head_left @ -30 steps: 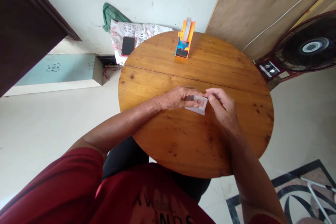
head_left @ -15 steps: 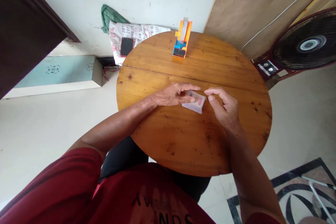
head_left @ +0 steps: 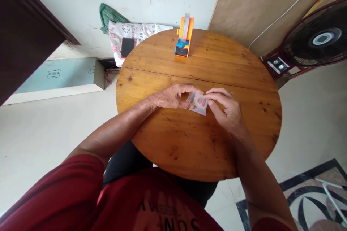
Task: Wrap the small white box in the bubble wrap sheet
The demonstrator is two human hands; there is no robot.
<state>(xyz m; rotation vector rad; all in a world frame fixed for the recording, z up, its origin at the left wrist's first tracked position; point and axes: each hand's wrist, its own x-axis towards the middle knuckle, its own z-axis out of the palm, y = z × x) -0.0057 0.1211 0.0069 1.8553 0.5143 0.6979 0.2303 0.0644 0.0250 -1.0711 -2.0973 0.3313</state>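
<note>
A small pale packet (head_left: 199,104) with red print on top and a clear-looking, whitish wrap lies near the middle of the round wooden table (head_left: 173,133). My left hand (head_left: 175,97) grips its left end, thumb along the near side and fingers over the far side. At the packet's right end, the thumb and fingertips of my right hand (head_left: 227,110) close on the edge. What the wrapped packet contains, I cannot make out.
An orange and blue tape dispenser (head_left: 184,39) stands at the table's far side. Beyond the far-left edge lie a phone (head_left: 127,47), a printed white sack (head_left: 143,30) and a green bag (head_left: 112,16). A fan (head_left: 320,38) is at the right.
My right hand has come in to the packet's right end and touches it. The left thumb has slid back, showing more red print. The view has shifted slightly.
</note>
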